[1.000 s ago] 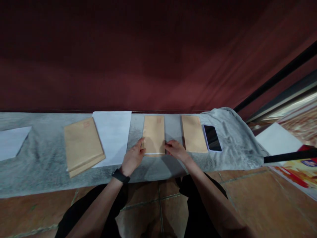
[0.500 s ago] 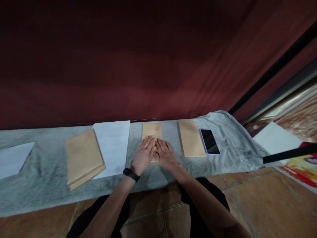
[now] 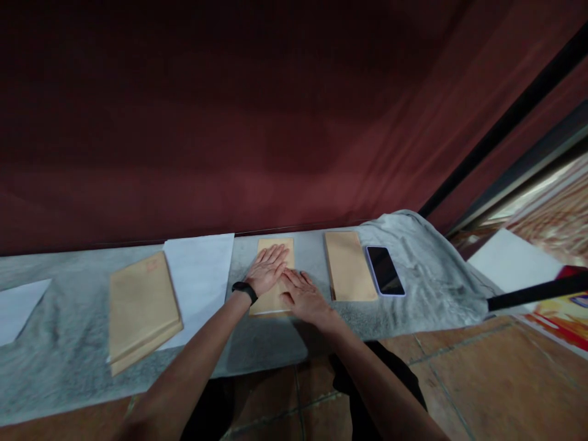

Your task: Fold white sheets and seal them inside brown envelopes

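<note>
A brown paper envelope (image 3: 271, 302) lies flat in front of me on the grey cloth, a thin white strip showing near its lower edge. My left hand (image 3: 267, 269), with a dark band at the wrist, rests flat across its upper part, fingers stretched out and pointing up to the right. My right hand (image 3: 303, 295) lies palm down over the envelope's right side, fingers extended. Its fingertips meet the left hand near the middle. Part of the envelope is hidden beneath both hands.
Left of me, brown envelopes (image 3: 142, 306) overlap white paper sheets (image 3: 202, 275); another white sheet (image 3: 21, 309) lies farther left. On the right are a brown envelope stack (image 3: 351, 266) and a phone (image 3: 386, 271). A dark red curtain (image 3: 275, 153) rises behind the cloth-covered surface (image 3: 257, 349).
My left hand has slid up and across the envelope, while the right has moved slightly down. More of the envelope's lower part shows. The whole view has shifted a little.
</note>
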`<action>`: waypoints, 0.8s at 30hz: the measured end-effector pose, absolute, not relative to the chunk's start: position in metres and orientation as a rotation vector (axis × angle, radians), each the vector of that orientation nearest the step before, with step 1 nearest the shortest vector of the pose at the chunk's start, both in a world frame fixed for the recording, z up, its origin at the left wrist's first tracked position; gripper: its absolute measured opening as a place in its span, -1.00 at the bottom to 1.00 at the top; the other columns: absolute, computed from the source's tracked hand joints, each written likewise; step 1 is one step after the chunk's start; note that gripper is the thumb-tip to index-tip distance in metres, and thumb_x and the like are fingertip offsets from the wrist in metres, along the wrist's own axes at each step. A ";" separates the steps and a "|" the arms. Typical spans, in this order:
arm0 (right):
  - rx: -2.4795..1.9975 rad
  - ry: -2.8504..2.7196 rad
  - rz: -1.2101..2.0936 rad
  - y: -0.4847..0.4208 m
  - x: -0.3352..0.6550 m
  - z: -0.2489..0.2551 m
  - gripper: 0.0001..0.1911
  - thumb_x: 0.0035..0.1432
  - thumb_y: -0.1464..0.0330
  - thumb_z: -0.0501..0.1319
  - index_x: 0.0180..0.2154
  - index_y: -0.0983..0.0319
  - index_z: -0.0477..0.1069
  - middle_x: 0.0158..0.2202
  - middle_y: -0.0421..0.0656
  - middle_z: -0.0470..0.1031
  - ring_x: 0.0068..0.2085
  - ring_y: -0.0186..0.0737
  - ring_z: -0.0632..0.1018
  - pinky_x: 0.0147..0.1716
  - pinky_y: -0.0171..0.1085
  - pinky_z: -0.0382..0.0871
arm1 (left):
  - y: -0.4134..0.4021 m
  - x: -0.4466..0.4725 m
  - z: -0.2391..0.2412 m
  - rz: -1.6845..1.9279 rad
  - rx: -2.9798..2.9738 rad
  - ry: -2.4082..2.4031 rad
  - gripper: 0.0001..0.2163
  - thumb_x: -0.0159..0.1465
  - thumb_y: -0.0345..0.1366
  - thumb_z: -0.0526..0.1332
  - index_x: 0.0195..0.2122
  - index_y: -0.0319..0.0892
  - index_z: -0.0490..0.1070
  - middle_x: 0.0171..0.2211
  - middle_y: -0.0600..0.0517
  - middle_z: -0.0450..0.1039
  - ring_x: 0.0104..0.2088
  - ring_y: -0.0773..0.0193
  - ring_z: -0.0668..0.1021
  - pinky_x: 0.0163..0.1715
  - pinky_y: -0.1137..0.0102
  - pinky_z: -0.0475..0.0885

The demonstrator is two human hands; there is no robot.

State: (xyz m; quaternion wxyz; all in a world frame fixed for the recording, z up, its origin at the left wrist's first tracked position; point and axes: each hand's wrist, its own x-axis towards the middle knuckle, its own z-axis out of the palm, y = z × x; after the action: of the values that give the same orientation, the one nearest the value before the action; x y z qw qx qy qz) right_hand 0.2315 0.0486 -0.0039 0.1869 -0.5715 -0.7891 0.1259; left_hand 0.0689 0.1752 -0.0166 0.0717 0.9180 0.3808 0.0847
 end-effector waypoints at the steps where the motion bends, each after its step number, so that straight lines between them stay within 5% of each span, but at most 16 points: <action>1: -1.567 -2.230 0.392 0.052 0.235 -0.002 -0.51 0.38 0.39 0.12 0.30 0.22 0.29 0.37 -0.04 0.29 0.37 -0.15 0.30 0.39 -0.05 0.11 | 0.170 0.065 -0.017 0.239 2.766 1.128 -0.49 0.50 -0.15 -0.16 0.44 -0.08 0.08 0.47 -0.02 0.04 0.46 0.17 0.07 0.43 0.10 -0.05; 6: -1.537 -2.186 0.502 0.062 0.246 0.002 -0.55 0.34 0.54 0.06 0.18 0.18 0.45 0.26 -0.06 0.43 0.28 -0.25 0.41 0.34 -0.15 0.23 | 0.138 0.044 -0.018 0.172 2.762 1.079 -0.46 0.51 -0.11 -0.18 0.45 -0.17 0.03 0.47 -0.07 0.01 0.47 0.17 0.06 0.43 0.12 -0.04; 13: -1.483 -2.246 0.472 0.048 0.250 0.003 -0.59 0.32 0.38 0.21 0.17 0.31 0.43 0.28 0.05 0.41 0.30 -0.15 0.39 0.35 -0.15 0.20 | 0.088 -0.002 -0.008 0.204 2.676 0.955 -0.45 0.47 -0.04 0.00 0.42 -0.16 0.12 0.43 -0.11 0.13 0.43 0.18 0.17 0.39 0.18 0.14; 24: -1.424 -2.432 0.396 0.030 0.240 0.016 -0.63 0.29 0.39 0.24 0.12 0.26 0.45 0.25 0.04 0.44 0.25 -0.08 0.45 0.30 -0.09 0.25 | 0.076 -0.015 0.007 0.327 2.617 0.968 -0.62 0.41 -0.25 0.17 0.24 -0.10 0.40 0.29 -0.08 0.38 0.29 0.19 0.42 0.32 0.21 0.31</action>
State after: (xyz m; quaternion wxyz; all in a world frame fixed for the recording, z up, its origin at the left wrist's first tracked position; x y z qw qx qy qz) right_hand 0.2397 0.0295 0.0164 0.1475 -0.4950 -0.8452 0.1376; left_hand -0.0147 0.0761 0.0074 0.1652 0.9187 0.3398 0.1148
